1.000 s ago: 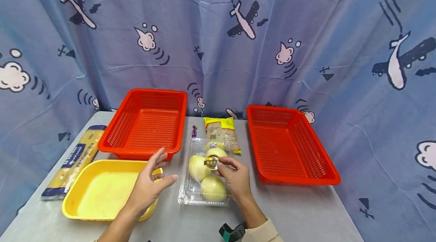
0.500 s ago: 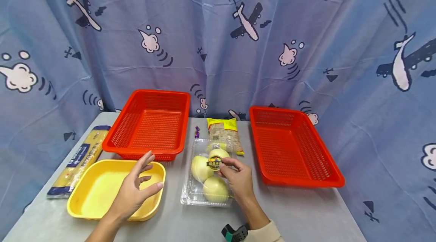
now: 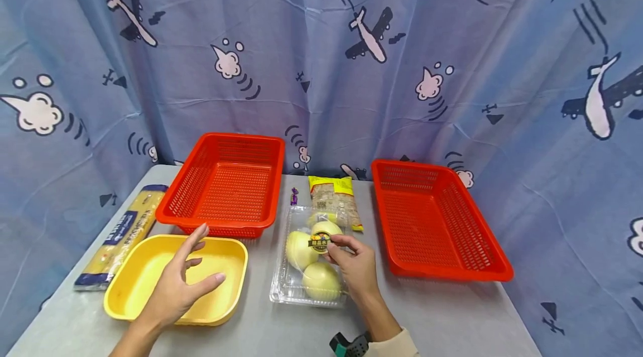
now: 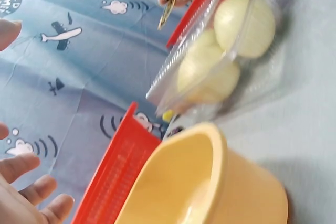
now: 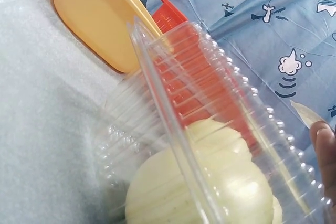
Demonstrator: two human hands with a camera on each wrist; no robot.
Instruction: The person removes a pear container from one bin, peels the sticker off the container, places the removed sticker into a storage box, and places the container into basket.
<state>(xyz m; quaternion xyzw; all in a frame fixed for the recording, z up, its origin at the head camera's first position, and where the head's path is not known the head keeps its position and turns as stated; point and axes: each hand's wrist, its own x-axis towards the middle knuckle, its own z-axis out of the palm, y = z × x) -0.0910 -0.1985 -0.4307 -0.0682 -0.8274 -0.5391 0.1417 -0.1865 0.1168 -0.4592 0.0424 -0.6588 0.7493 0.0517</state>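
Observation:
My right hand (image 3: 358, 268) pinches a round black-and-gold sticker (image 3: 319, 242) between thumb and finger, over the lid of a clear plastic box (image 3: 286, 289). In the left wrist view the sticker (image 4: 166, 13) shows edge-on, standing off the lid. Inside the shut box lie several pale yellow-green, round pieces of produce (image 3: 321, 280) that look like onions. My left hand (image 3: 173, 290) hovers over the yellow basin (image 3: 236, 284), fingers spread and holding nothing. In the left wrist view the left fingers (image 4: 35, 190) are apart from everything.
Red baskets stand behind left (image 3: 241, 192) and at right (image 3: 437, 223). A long spaghetti pack (image 3: 120, 234) lies at the left edge. Behind the box are a yellow-topped bag (image 3: 334, 195) and a small purple candy (image 3: 294, 196). A patterned curtain (image 3: 321, 67) hangs behind the table.
My left hand has moved left, away from the box and over the yellow basin. The right hand still pinches the sticker in nearly the same place. The head view has shifted slightly.

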